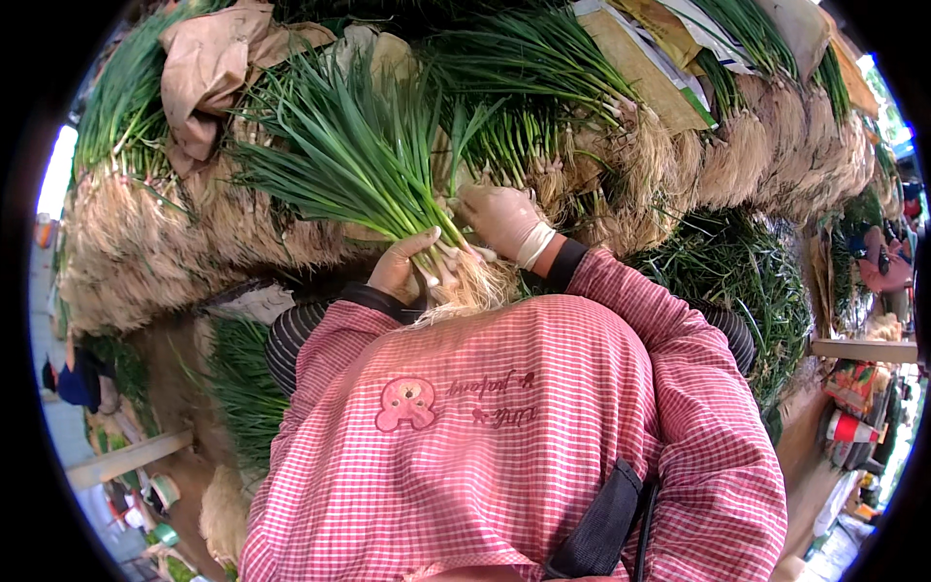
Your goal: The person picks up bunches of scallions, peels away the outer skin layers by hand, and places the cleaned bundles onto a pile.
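A bunch of green garlic plants, with long green leaves, white bulbs and pale stringy roots, lies in my left hand. The thumb of that gloved hand presses across the stems just above the bulbs, and the roots hang towards my checked smock. My right hand, in a thin whitish glove, is at the right side of the bunch with its fingers bent by a stem. Its fingertips are partly hidden, so what it grips is unclear. Behind it lie more green garlic stems with roots.
Heaped rooted plants run along the left, and more along the right. A brown cloth lies on the left heap, flattened sacks on the right one. Loose green leaves fill the space at my right. Wooden bars stand at the sides.
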`<act>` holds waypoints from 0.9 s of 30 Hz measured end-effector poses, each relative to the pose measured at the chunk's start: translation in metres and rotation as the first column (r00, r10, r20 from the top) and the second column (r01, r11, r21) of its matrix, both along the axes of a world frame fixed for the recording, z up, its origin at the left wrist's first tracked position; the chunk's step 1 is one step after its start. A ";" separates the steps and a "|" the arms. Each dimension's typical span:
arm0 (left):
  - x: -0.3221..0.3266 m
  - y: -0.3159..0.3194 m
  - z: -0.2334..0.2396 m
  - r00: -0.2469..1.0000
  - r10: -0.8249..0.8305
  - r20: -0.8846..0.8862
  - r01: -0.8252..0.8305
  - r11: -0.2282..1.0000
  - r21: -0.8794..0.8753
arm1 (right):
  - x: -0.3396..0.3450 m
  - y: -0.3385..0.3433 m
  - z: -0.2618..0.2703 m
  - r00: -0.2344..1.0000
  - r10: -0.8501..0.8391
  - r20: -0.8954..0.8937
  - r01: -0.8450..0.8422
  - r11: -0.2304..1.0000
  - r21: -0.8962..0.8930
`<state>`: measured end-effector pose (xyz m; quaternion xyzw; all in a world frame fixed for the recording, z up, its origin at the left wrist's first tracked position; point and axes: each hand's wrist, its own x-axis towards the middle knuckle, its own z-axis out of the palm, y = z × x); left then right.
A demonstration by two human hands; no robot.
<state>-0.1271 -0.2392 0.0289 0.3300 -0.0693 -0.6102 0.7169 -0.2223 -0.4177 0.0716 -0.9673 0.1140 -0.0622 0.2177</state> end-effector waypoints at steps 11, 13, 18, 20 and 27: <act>0.010 0.012 -0.014 0.992 -0.003 -0.130 -0.014 0.992 -0.128 | 0.028 -0.034 -0.039 0.995 -0.016 0.099 -0.096 0.131 0.987; 0.002 0.008 -0.004 0.990 0.044 -0.136 -0.058 0.993 -0.102 | 0.028 -0.020 -0.033 0.991 0.056 0.123 -0.132 0.184 0.974; 0.008 0.012 -0.011 0.996 0.057 -0.074 -0.067 0.987 -0.145 | 0.017 -0.001 -0.020 0.952 0.032 0.304 -0.142 0.927 0.346; 0.005 0.014 -0.005 0.991 0.070 -0.118 -0.081 0.992 -0.097 | 0.001 0.001 -0.008 0.951 0.123 0.285 -0.163 0.979 0.119; -0.015 0.010 0.012 0.999 0.022 0.042 -0.023 0.999 0.029 | -0.027 -0.022 -0.023 0.997 0.076 -0.025 -0.078 0.845 -0.529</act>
